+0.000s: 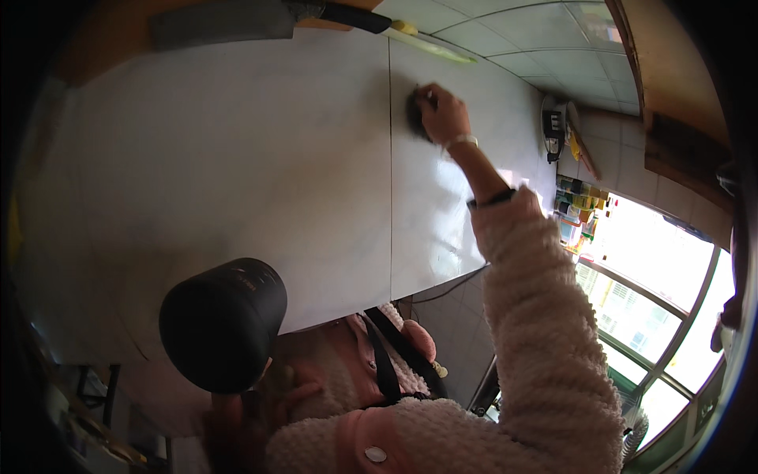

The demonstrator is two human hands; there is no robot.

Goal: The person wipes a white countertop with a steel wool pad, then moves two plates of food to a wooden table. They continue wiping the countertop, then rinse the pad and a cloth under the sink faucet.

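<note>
My right hand (444,114) is stretched out over a white countertop (237,158), its fingers closed on a dark wad (415,115) pressed to the surface. The wad is blurred, so its kind does not show. A thin seam in the counter runs just left of it. Nearer to me, a matte black cylindrical container (223,325) is tilted above the counter's near edge. Below the container, my left hand (229,407) lies in shadow and blur. Only a bit of a finger shows beside the container, and the hand's grip is mostly hidden.
A cleaver (225,24) with a black handle lies at the far edge on a wooden surface. Beyond its handle is a long pale green thing (433,47). Tiled wall (529,28) rises behind. To the right are colourful packages (580,209) and a bright window (647,253).
</note>
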